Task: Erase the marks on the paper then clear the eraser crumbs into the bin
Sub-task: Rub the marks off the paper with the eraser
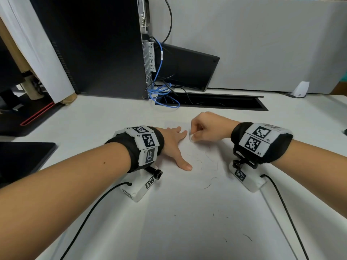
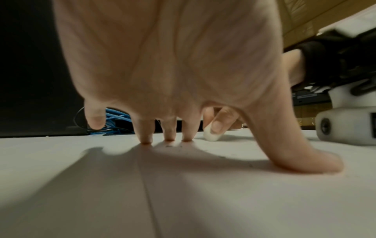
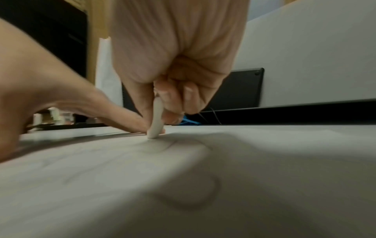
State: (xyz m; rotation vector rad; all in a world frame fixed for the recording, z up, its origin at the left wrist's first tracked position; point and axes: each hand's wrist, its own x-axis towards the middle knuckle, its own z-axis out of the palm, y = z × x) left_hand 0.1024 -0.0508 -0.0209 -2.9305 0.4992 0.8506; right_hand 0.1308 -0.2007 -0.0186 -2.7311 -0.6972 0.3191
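Observation:
A white sheet of paper (image 1: 187, 194) lies on the white desk, with faint pencil marks (image 1: 201, 162) near its middle and dark eraser crumbs (image 1: 214, 214) scattered lower down. My left hand (image 1: 174, 141) lies flat with fingers spread, pressing the paper down. Thumb and fingers of my right hand (image 1: 204, 128) pinch a small white eraser (image 1: 191, 137), whose tip touches the paper just right of my left fingertips. The eraser (image 3: 155, 120) stands upright in the right wrist view, and the eraser (image 2: 211, 136) shows beyond my left fingers. No bin is in view.
A black computer tower (image 1: 93, 45) stands at the back left with blue cables (image 1: 161, 92) trailing into a cable slot (image 1: 216, 103). A dark tablet (image 1: 187, 68) leans on the grey partition (image 1: 262, 44). A black pad (image 1: 22, 158) lies at the left.

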